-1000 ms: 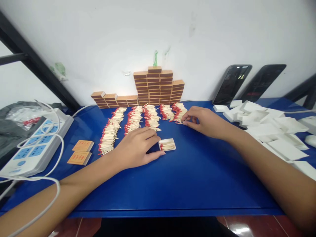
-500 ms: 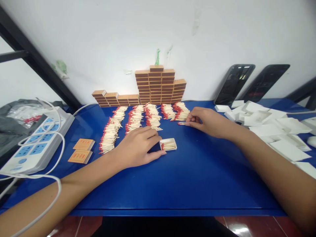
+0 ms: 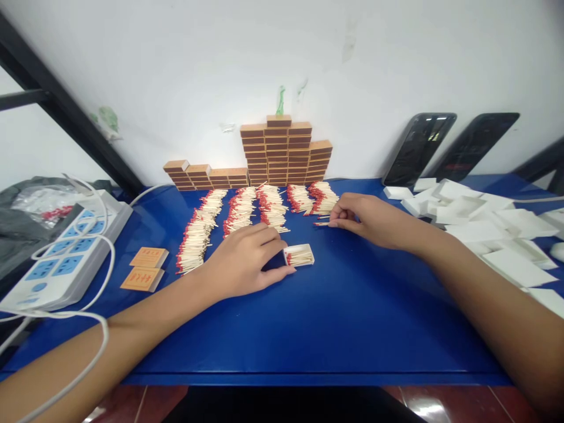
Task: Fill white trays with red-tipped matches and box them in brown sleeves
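My left hand (image 3: 253, 255) grips the left end of a small white matchbox tray (image 3: 312, 256) between thumb and fingers. Red-tipped matches (image 3: 300, 258) lie inside that tray, heads towards my hand. Further right, my right hand (image 3: 363, 217) is closed in a pinch on a matchstick (image 3: 323, 224), its red head pointing left; whether there is more than one cannot be made out. Just behind those fingertips is the rightmost match pile (image 3: 325, 198). Several more match piles, including a long one (image 3: 200, 235), run leftwards in rows across the blue table (image 3: 308, 329).
Closed matchboxes (image 3: 277, 155) are stacked against the wall. Two orange matchbox sleeves (image 3: 143, 278) lie at left, near a white power strip (image 3: 66, 252) with looping cable. Loose white trays (image 3: 489, 217) heap at right, before two leaning phones (image 3: 418, 150).
My right hand has drawn a matchstick slightly left and towards me, away from the pile. My left hand and the tray have hardly moved.
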`<control>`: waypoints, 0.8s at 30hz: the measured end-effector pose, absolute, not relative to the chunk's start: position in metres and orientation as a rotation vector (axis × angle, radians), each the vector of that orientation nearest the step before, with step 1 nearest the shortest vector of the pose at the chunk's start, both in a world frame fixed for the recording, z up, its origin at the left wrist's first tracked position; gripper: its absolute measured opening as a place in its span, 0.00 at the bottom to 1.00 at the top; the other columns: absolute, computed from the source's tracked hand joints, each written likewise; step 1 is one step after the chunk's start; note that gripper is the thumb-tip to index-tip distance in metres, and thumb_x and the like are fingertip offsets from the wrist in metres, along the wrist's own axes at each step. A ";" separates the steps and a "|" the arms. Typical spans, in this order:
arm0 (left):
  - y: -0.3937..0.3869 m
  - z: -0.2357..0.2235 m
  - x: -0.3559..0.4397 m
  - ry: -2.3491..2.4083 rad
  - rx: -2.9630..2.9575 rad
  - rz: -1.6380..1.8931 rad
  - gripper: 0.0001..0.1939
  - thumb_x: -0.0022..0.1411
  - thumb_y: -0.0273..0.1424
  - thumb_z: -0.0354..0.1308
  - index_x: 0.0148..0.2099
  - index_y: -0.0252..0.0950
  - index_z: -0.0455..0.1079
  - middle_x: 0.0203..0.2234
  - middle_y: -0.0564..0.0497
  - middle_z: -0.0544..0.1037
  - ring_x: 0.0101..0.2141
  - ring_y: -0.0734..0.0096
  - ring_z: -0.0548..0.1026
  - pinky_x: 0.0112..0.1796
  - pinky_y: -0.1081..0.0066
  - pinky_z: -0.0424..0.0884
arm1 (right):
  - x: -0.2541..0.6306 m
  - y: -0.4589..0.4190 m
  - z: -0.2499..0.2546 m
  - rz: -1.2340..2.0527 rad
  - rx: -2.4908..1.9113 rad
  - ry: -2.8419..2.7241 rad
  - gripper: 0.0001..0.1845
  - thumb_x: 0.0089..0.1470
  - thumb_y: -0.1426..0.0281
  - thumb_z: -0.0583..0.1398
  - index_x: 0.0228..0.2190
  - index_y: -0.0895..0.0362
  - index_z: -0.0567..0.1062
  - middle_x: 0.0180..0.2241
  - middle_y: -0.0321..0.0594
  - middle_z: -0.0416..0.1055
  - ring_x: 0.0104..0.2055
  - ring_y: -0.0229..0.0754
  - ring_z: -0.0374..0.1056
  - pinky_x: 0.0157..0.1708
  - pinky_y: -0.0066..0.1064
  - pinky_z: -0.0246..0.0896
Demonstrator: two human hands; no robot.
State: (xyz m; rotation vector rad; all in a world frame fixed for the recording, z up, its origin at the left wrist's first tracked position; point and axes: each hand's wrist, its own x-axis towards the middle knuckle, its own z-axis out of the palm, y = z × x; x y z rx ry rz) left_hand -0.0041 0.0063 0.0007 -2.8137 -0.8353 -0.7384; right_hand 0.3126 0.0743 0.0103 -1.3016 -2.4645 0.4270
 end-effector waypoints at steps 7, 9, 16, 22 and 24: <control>0.006 0.002 -0.004 -0.880 -2.761 -0.754 0.17 0.73 0.44 0.62 0.46 0.33 0.78 0.38 0.46 0.83 0.40 0.60 0.81 0.42 0.61 0.78 | 0.306 0.066 0.016 0.389 -1.197 -2.390 0.14 0.65 0.57 0.60 0.34 0.53 0.78 0.34 0.43 0.76 0.34 0.45 0.69 0.34 0.36 0.62; 0.006 0.003 -0.005 -0.889 -2.741 -0.758 0.17 0.73 0.44 0.62 0.47 0.34 0.78 0.38 0.46 0.83 0.40 0.61 0.81 0.43 0.61 0.78 | 0.302 0.062 0.019 0.408 -1.186 -2.384 0.15 0.66 0.56 0.61 0.34 0.53 0.78 0.34 0.42 0.75 0.33 0.44 0.69 0.33 0.36 0.62; 0.007 0.003 -0.005 -0.900 -2.652 -0.783 0.16 0.74 0.44 0.61 0.46 0.35 0.77 0.39 0.46 0.83 0.40 0.61 0.81 0.44 0.62 0.78 | 0.286 0.046 0.025 0.499 -1.089 -2.409 0.12 0.67 0.59 0.62 0.34 0.52 0.78 0.32 0.40 0.74 0.33 0.43 0.68 0.33 0.35 0.60; 0.007 0.004 -0.005 -0.887 -2.627 -0.771 0.16 0.74 0.44 0.62 0.45 0.34 0.77 0.39 0.46 0.83 0.40 0.60 0.81 0.43 0.61 0.78 | 0.280 0.040 0.024 0.524 -1.020 -2.433 0.10 0.68 0.61 0.62 0.35 0.52 0.78 0.33 0.40 0.75 0.34 0.43 0.67 0.34 0.35 0.61; 0.007 0.005 -0.005 -0.896 -2.626 -0.756 0.16 0.74 0.44 0.62 0.45 0.34 0.78 0.39 0.46 0.83 0.40 0.60 0.81 0.43 0.61 0.78 | 0.278 0.039 0.023 0.524 -1.020 -2.436 0.10 0.67 0.61 0.63 0.35 0.52 0.78 0.33 0.40 0.74 0.34 0.43 0.67 0.34 0.35 0.61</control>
